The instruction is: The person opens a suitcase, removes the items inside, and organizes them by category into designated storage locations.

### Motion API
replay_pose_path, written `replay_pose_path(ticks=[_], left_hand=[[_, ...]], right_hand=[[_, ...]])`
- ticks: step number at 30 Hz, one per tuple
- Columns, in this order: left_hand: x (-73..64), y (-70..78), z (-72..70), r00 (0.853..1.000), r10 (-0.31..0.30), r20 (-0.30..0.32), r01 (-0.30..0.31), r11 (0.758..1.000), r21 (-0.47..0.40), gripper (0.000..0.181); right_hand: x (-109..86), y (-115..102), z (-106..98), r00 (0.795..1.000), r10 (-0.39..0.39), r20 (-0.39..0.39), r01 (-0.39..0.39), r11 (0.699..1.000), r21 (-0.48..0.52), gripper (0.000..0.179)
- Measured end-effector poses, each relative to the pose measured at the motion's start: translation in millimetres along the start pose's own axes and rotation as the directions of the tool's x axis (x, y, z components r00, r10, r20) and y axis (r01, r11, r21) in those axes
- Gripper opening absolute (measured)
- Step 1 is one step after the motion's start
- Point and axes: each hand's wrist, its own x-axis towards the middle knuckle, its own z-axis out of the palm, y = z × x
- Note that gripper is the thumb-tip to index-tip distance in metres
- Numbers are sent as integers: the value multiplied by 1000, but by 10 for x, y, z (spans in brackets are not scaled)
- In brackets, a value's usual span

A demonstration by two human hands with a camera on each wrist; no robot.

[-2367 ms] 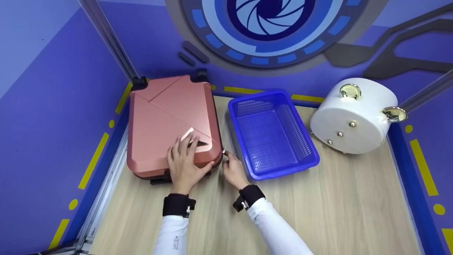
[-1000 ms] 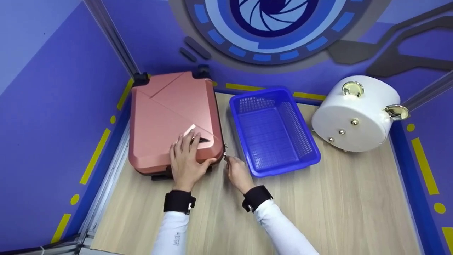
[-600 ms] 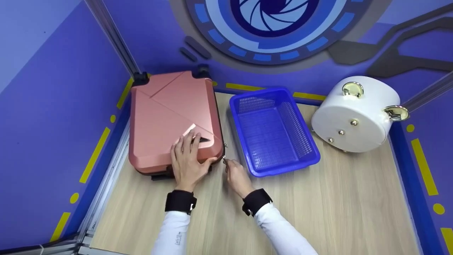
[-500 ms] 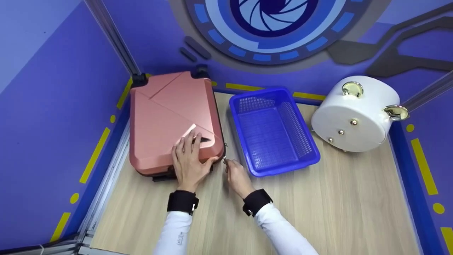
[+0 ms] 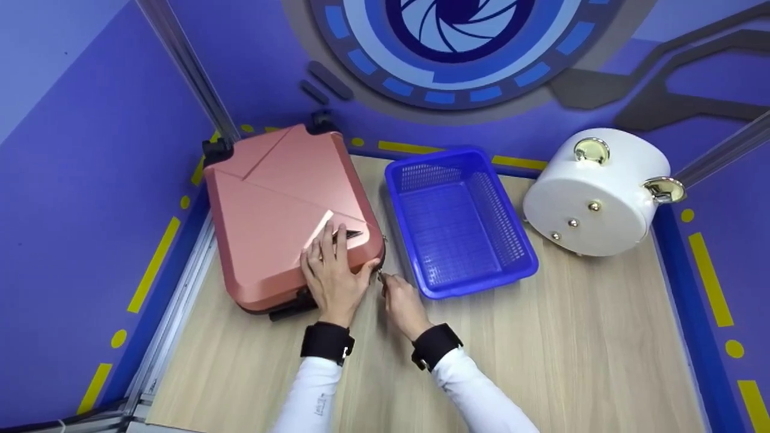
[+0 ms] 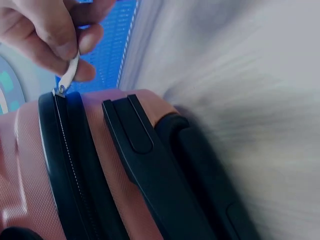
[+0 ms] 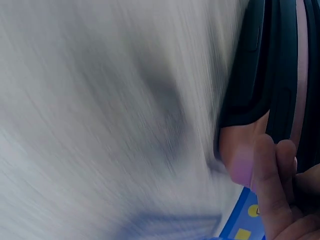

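Observation:
A pink hard-shell suitcase (image 5: 289, 204) lies flat at the left, set at an angle. On its near right corner rests my left hand (image 5: 337, 282), fingers spread over the lid and thumb along the edge. Just off that corner my right hand (image 5: 406, 304) pinches a metal zipper pull (image 6: 71, 72) between thumb and fingers. In the left wrist view the slider sits on the black zipper (image 6: 67, 150) running around the suitcase's side. A black carry handle (image 6: 145, 165) is beside the zipper. In the right wrist view, the right hand's fingers (image 7: 270, 185) hide most of the pull.
A blue plastic basket (image 5: 460, 225) stands right of the suitcase, close to my right hand. Farther right, a white drum-shaped case (image 5: 595, 192) with gold handles and knobs lies on its side. Blue wall panels (image 5: 78, 198) border the wooden tabletop (image 5: 541, 355).
The suitcase has turned counter-clockwise, its wheeled end swinging left. My left hand has moved slightly right with it. My right hand has drawn the zipper pull toward the near side of the corner.

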Motion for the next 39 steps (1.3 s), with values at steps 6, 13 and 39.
replay_pose_path(ticks=[6,13,39], left_hand=[[-34,63,-9,999,-32,15,31,999,31,97],[-12,62,-84,992,-29,120,30,1000,0,97],[198,-1321,-835,931,269,246,-267,963,-43,107]], right_hand=[[-47,-21,8,999,4,44,-5,1000,9,21],[-34,36,-1,999,11,37,-12,999,35,16],[7,122,-29,1000,18,5,-19,986,166,20]])
